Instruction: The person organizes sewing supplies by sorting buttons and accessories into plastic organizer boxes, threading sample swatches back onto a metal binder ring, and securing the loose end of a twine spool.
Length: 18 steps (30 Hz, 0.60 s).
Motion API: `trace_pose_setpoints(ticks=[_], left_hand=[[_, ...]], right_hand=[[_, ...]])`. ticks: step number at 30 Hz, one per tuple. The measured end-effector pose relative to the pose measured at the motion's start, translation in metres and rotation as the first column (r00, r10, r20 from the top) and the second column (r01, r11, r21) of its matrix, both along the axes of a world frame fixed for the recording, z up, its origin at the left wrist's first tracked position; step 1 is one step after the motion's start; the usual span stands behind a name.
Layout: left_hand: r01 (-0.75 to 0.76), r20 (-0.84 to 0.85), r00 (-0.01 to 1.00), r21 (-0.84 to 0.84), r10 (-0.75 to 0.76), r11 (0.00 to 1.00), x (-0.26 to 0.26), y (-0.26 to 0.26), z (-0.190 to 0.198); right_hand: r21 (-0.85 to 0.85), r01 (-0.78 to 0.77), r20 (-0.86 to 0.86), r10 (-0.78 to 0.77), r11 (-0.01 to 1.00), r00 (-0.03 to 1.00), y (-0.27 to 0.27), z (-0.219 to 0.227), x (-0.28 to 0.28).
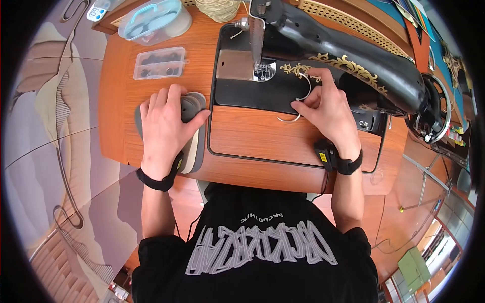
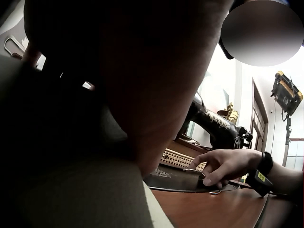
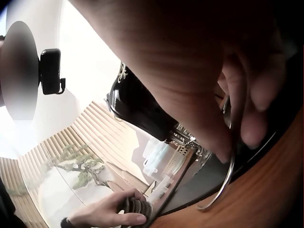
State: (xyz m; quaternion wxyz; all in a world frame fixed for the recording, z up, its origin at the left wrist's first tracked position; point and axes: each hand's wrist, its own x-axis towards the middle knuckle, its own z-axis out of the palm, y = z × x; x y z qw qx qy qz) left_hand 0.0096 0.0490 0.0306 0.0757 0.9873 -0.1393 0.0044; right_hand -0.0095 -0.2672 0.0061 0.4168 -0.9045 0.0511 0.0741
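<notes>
My left hand (image 1: 164, 121) lies flat on a stack of grey oval pieces (image 1: 194, 103) on the wooden table, thumb against the stack's right side. In the right wrist view the left hand (image 3: 109, 211) and the stack (image 3: 137, 206) show low in the frame. My right hand (image 1: 323, 106) pinches a thin metal ring (image 1: 307, 88) on the black bed of the sewing machine (image 1: 353, 55). A second ring (image 1: 288, 120) pokes out below the fingers at the bed's edge. The ring (image 3: 228, 175) hangs under my fingers in the right wrist view. The left wrist view shows the right hand (image 2: 223, 166) far off.
A clear compartment box (image 1: 160, 63) with small dark parts sits behind the left hand. A lidded tub (image 1: 151, 20) and a cone of thread (image 1: 220, 7) stand at the table's back. The needle area (image 1: 257, 45) is left of the right hand, and the handwheel (image 1: 434, 108) is far right.
</notes>
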Motion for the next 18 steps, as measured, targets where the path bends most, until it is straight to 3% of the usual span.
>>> trace_pose_setpoints(ticks=[3,6,12,18], left_hand=[[-0.049,0.077,0.996,0.053,0.044,0.997,-0.007,0.003,-0.006],[-0.084,0.171,0.981,-0.019,0.086,0.996,-0.019,-0.001,-0.002],[-0.028,0.081,0.996,-0.095,0.036,0.995,-0.042,0.005,-0.016],[-0.016,0.107,0.994,-0.101,0.026,0.995,-0.047,0.008,-0.022]], right_hand=[[-0.036,-0.006,-0.1,0.002,0.999,0.995,0.001,0.013,0.001],[-0.024,-0.011,-0.035,0.011,1.0,0.999,0.0,0.009,0.001],[-0.145,0.035,0.018,-0.032,0.989,0.999,0.007,0.018,-0.001],[-0.101,-0.028,0.056,0.033,0.995,0.998,0.009,0.019,-0.005]])
